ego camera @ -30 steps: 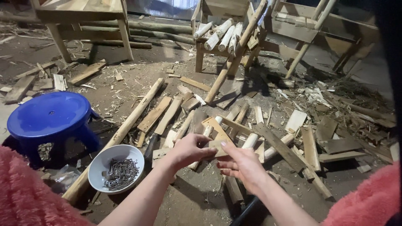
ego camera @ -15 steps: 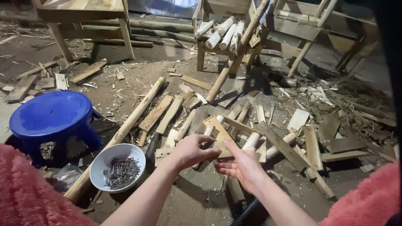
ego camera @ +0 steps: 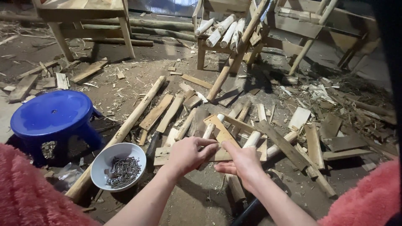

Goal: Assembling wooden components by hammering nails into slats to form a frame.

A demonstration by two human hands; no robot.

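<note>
We hold a flat wood strip [ego camera: 220, 130] low over the dirt floor [ego camera: 197, 201]. Our left hand [ego camera: 188, 154] curls its fingers onto it. Our right hand [ego camera: 240, 163] pinches it from the other side. A white bowl of nails [ego camera: 118, 166] sits near a blue stool [ego camera: 52, 115].

Pale wooden slat [ego camera: 221, 129]: flat, narrow, raw-cut, angled end pointing up and away, tilted diagonally from upper left to lower right, with its lower end between the two hands. Under it a second flat wooden strip [ego camera: 164, 154] lies roughly horizontal on the dirt floor, crossing the slat near its lower end, so the two pieces overlap there. Both sit at the near edge of the scattered offcut pile, just right of the white bowl.
</note>
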